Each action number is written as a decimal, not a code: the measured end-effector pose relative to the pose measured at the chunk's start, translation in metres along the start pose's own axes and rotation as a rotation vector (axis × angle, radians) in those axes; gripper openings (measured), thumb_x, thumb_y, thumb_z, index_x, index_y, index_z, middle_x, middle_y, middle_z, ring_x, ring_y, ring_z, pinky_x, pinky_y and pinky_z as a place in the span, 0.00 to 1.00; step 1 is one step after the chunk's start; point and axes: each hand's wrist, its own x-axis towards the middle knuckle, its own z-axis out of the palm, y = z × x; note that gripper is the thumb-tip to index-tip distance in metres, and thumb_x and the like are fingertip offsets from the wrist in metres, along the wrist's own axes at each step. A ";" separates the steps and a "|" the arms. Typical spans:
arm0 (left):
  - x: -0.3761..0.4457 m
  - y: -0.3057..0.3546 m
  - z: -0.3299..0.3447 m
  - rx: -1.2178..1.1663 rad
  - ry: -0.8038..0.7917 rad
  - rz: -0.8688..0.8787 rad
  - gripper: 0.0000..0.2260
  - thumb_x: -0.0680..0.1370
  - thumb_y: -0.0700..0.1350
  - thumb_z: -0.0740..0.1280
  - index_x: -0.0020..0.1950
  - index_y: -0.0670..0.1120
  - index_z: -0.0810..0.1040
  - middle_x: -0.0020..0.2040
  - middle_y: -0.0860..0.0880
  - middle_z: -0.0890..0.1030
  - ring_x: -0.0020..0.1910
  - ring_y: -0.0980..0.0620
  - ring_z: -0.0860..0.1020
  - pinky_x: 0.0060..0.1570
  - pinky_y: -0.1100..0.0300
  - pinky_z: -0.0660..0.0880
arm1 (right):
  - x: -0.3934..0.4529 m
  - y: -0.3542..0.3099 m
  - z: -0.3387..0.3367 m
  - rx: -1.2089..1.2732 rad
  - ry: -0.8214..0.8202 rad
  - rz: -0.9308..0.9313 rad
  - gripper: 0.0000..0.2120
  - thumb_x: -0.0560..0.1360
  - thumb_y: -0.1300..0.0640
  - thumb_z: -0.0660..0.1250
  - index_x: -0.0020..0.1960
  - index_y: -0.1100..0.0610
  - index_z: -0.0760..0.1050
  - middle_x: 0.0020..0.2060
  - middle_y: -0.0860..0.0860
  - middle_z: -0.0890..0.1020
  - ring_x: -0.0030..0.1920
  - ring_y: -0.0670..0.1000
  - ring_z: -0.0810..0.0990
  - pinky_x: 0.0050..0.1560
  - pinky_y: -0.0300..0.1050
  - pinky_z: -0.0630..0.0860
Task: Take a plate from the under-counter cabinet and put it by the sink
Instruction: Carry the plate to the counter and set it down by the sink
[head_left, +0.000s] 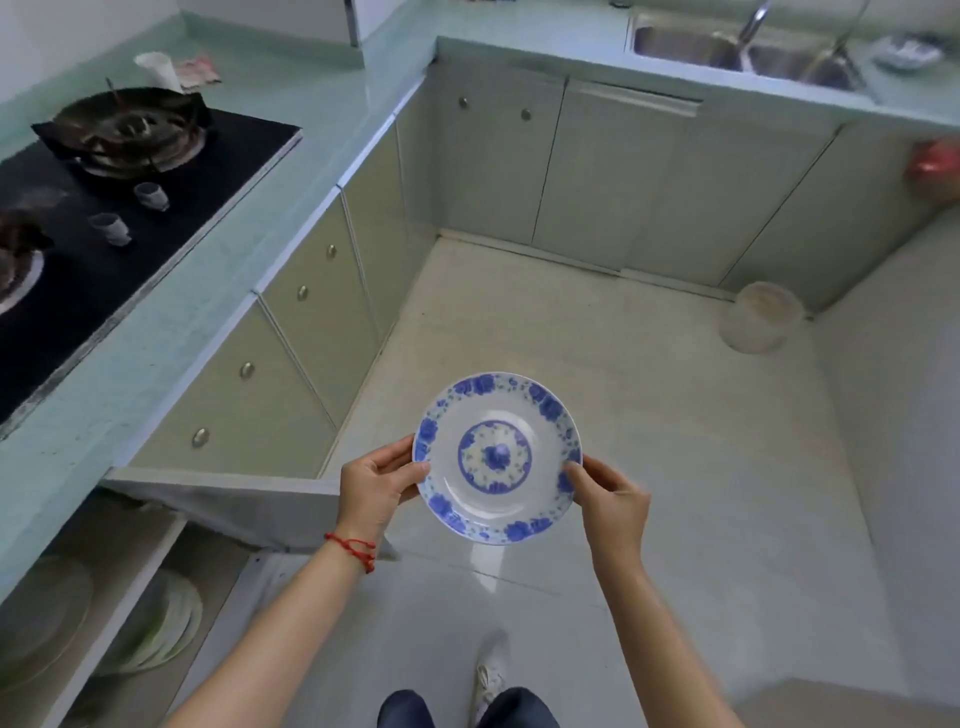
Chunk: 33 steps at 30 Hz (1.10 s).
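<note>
We hold a blue-and-white floral plate (497, 457) out in front, over the pale tiled floor (675, 415), well clear of any surface. Both hands are clamped on it. The left hand (376, 486) grips the plate's left rim, thumb on top and fingers beneath; a red string bracelet (356, 548) circles that wrist. The right hand (613, 501) pinches the right rim, thumb tip on the patterned border. The plate sits roughly level, face up, with a blue medallion in its centre and blue flowers around the edge.

At lower left the under-counter cabinet (104, 613) stands open, its door (228, 506) swung out toward us, just behind the left hand. Inside we see stacked plates (166, 623) on one side of a divider and a blurred glass dish (41, 618) on the other.

The pale green tabletop (171, 322) runs along the left, carrying a black gas hob (104, 208) with a dark wok (130, 119) on the far burner. A white cup (158, 70) stands beyond the wok.

The steel sink (743, 52) is at the far upper right, set into the tabletop's other leg, with a tap rising over it. It lies well apart from the plate. A clear round container (761, 317) rests on the floor near the cabinets below the sink. A red bag (935, 166) hangs at the right edge.

Our dark trouser knees and one white shoe (491, 670) show at the bottom.
</note>
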 end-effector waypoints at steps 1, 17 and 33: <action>0.007 0.001 0.012 0.010 -0.014 -0.002 0.14 0.68 0.29 0.68 0.52 0.41 0.80 0.39 0.51 0.86 0.37 0.53 0.83 0.32 0.64 0.79 | 0.009 -0.001 -0.006 0.005 0.012 0.002 0.07 0.69 0.64 0.70 0.42 0.54 0.82 0.30 0.39 0.84 0.36 0.42 0.82 0.34 0.34 0.79; 0.116 0.032 0.172 0.033 -0.068 -0.011 0.13 0.68 0.31 0.69 0.50 0.41 0.80 0.43 0.46 0.84 0.37 0.51 0.84 0.32 0.62 0.80 | 0.171 -0.039 -0.069 0.076 0.131 0.000 0.06 0.69 0.65 0.70 0.44 0.57 0.82 0.35 0.46 0.84 0.35 0.43 0.83 0.36 0.35 0.80; 0.319 0.099 0.285 0.008 -0.140 -0.019 0.13 0.69 0.30 0.68 0.52 0.39 0.79 0.39 0.50 0.86 0.37 0.52 0.84 0.33 0.62 0.80 | 0.392 -0.095 -0.031 0.086 0.186 -0.013 0.07 0.69 0.66 0.70 0.42 0.56 0.83 0.33 0.45 0.84 0.33 0.42 0.82 0.34 0.35 0.79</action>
